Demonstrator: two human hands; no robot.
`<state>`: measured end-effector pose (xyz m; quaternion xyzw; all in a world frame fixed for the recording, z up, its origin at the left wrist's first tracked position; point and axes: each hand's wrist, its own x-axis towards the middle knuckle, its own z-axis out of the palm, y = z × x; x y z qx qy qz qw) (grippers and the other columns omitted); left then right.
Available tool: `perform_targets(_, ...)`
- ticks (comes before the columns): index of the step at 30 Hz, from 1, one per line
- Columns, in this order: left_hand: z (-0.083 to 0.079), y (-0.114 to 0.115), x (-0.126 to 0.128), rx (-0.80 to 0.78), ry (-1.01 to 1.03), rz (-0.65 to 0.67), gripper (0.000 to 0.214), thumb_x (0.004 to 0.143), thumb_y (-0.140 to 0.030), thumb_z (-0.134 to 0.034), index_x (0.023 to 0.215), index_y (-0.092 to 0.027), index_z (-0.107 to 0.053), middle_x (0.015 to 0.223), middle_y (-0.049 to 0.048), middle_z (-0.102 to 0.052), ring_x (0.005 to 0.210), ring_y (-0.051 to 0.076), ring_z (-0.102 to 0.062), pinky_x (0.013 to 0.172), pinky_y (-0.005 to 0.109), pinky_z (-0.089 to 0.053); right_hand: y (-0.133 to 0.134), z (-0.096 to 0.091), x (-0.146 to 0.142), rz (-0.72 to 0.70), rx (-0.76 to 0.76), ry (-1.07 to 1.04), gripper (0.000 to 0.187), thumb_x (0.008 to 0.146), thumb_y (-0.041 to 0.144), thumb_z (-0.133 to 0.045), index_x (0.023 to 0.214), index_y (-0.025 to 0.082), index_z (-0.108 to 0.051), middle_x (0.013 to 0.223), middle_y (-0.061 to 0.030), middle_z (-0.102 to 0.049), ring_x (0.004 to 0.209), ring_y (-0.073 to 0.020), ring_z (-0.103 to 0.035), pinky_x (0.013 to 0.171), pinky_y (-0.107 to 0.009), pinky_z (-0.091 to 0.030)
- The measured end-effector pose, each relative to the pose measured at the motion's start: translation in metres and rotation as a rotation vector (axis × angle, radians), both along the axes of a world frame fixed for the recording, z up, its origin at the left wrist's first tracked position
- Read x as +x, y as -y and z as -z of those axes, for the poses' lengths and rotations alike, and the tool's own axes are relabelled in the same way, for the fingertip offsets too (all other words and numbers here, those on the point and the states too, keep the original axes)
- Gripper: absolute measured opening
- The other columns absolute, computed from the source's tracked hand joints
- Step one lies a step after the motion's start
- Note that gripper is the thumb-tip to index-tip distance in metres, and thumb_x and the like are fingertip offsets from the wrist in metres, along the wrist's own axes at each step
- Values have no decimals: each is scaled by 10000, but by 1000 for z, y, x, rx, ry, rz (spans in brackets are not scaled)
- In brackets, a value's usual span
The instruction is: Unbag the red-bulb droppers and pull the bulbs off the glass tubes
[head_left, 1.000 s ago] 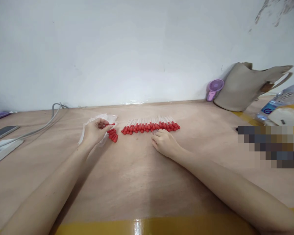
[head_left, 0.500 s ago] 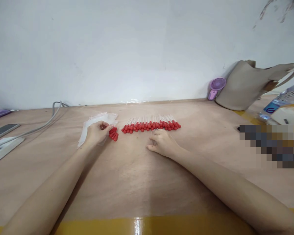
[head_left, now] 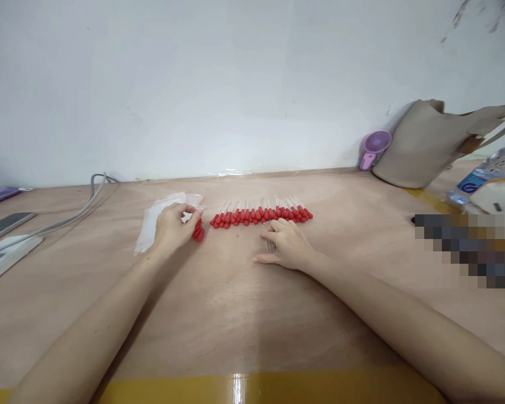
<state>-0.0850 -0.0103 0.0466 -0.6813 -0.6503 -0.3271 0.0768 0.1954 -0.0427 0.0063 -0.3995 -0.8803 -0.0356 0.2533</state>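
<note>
A long row of clear droppers with red bulbs [head_left: 261, 215] lies across the wooden table [head_left: 235, 314]. A small pile of red bulbs [head_left: 199, 232] sits to its left, beside flat clear plastic bags [head_left: 149, 227]. My left hand [head_left: 172, 229] rests on the bags with its fingers curled and pinched at the top of that pile; what the fingertips hold is hidden. My right hand [head_left: 287, 246] lies just in front of the row, its fingers closed over a few thin clear tubes [head_left: 270, 243] and its thumb stuck out to the left.
A beige bag [head_left: 425, 146] and a small purple fan [head_left: 374, 147] stand at the back right against the wall. A water bottle [head_left: 488, 171] lies at the far right. A grey cable [head_left: 79, 210], a phone [head_left: 4, 224] and a white device [head_left: 8, 252] are at the left. Yellow tape [head_left: 252, 390] marks the near edge.
My left hand lowered a red-tipped piece onto the small pile and now covers its top. My right hand drew back slightly from the row with thin clear tubes under its fingers.
</note>
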Motion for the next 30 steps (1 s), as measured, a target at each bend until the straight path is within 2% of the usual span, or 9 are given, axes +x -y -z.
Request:
perform_targets(5,1,7,9,86,-104,87,239,778,-399,-514,757,-196,-639,823,43,-615,812,209,-544,747,313,-398,1,-4,3,4,10,-73,524,678,634,-580,886,161,-668,832,-75,-534,789,-186,-459,719,-317,-334)
perform_targets(9,-1,14,29,53,-176,172,233,793,-391,-512,773,-201,-646,830,43,-617,835,212,-529,789,337,-382,1,-9,10,0,70,-121,385,758,519,-574,853,156,-664,784,-61,-522,748,-169,-454,704,-313,-340)
perform_targets(15,-2,-8,58,-75,-249,191,290,795,-458,-496,796,-202,-634,830,64,-611,912,256,-528,806,383,-364,3,-8,25,-32,89,-218,199,801,326,-551,820,156,-653,787,-57,-485,728,-153,-455,657,-292,-382)
perform_targets(19,0,-24,68,-145,-256,168,335,777,-494,-495,737,-186,-620,802,83,-594,904,274,-526,804,400,-367,3,3,29,-5,123,-347,152,808,256,-521,799,167,-643,810,-61,-490,736,-154,-475,665,-304,-421)
perform_targets(22,4,-28,73,-129,-251,187,306,796,-442,-481,686,-186,-608,793,76,-589,896,261,-528,831,401,-357,1,10,30,-9,119,-387,137,802,231,-518,788,171,-641,831,-67,-504,729,-152,-485,659,-309,-439)
perform_targets(27,10,-27,76,-83,-158,168,268,812,-371,-477,653,-170,-556,760,73,-589,877,254,-528,814,394,-369,1,12,31,-3,132,-448,127,798,217,-520,796,170,-638,844,-74,-514,746,-155,-501,673,-321,-459)
perform_targets(30,10,-17,74,-48,-87,174,225,831,-334,-459,702,-166,-535,771,68,-595,826,233,-542,759,370,-393,2,12,33,-14,169,-456,134,801,216,-514,831,171,-637,844,-76,-521,758,-162,-510,680,-329,-466)
